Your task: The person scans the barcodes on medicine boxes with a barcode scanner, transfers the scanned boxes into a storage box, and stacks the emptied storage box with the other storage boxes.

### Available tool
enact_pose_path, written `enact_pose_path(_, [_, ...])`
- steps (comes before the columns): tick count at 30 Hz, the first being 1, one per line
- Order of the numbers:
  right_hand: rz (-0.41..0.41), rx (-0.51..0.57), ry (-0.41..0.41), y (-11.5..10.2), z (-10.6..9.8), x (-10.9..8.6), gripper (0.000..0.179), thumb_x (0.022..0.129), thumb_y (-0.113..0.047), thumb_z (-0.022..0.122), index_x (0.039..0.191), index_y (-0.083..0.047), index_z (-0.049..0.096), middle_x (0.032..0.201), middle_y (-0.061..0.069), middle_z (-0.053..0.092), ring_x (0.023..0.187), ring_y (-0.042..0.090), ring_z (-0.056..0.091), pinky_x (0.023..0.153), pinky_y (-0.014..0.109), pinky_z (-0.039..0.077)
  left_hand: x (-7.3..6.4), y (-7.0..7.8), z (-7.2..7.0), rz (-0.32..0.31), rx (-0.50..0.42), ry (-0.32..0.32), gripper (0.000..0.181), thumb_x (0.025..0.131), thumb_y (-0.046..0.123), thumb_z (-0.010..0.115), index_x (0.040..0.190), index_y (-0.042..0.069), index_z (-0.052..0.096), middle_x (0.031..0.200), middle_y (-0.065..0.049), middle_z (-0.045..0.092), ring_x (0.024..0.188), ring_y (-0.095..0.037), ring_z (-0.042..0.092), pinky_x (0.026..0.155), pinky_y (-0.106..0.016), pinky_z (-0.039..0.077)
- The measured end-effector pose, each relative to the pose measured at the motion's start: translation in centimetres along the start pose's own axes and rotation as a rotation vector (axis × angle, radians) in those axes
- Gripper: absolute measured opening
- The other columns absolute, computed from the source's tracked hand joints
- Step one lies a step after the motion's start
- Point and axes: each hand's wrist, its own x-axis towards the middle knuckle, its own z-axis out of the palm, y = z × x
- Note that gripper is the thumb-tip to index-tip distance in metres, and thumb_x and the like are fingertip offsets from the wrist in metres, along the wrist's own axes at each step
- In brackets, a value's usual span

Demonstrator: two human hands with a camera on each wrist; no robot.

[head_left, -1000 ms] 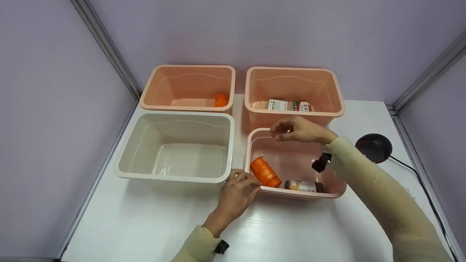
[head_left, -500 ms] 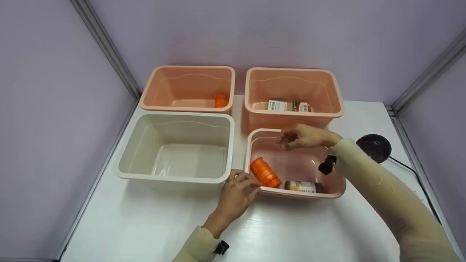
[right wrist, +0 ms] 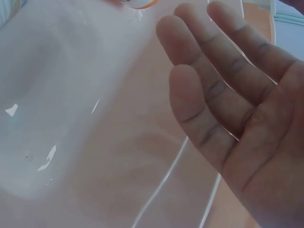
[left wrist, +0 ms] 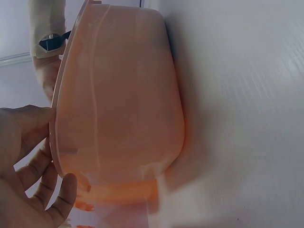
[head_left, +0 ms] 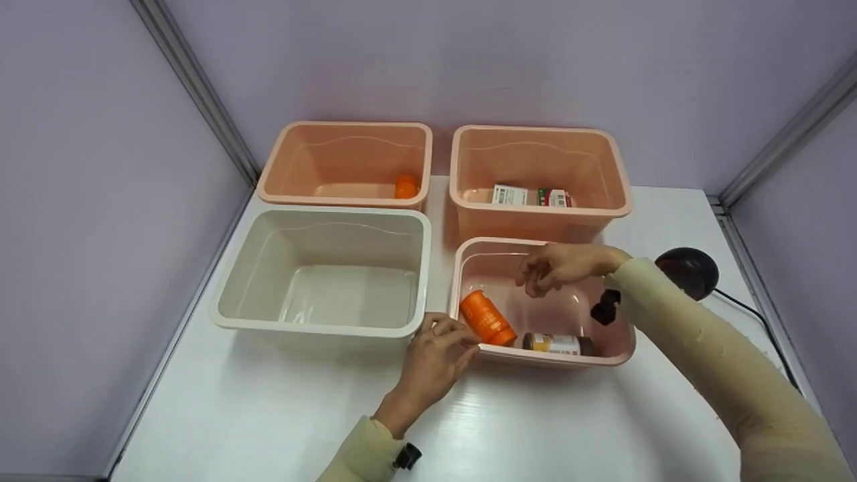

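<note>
Bottle [head_left: 488, 318], orange, near right hand [head_left: 564, 264]

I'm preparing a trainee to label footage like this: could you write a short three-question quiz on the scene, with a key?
1. True or false: the right hand holds nothing.
2. What can be seen inside the far right bin? A) nothing B) two small boxes C) five small boxes
3. How many bottles show in the near right bin, and how do they lie?

Key: 1. True. 2. B. 3. Two, the orange bottle and the labelled bottle, both on their sides.
</note>
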Motion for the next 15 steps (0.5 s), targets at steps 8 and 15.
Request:
enact_pose_path(8, [0.036,-0.076,-0.086,0.1,0.6,0.2,0.029,0.091,-0.021,0.070,0.118,-0.013,0.065,0.102,0.002,0.071,0.087,0.013,0.064,0.072,0.029,0.053,0.0,0.0,0.0,0.010,0.000,0.012,0.010,0.086,0.027,0.079,0.096,0.023,0.078,0.098,0.010,0.068,0.107,-0.013,0.053,0.089,-0.036,0.049])
enact_pose_path(15, [0.066,-0.124,-0.143,0.4,1.1,0.5,0.033,0.090,-0.020,0.069,0.121,-0.009,0.064,0.102,0.001,0.070,0.084,0.013,0.061,0.071,0.027,0.052,-0.1,0.0,0.0,0.025,0.000,0.019,0.009,0.086,0.026,0.079,0.095,0.023,0.077,0.098,0.009,0.069,0.107,-0.014,0.054,0.088,-0.036,0.049])
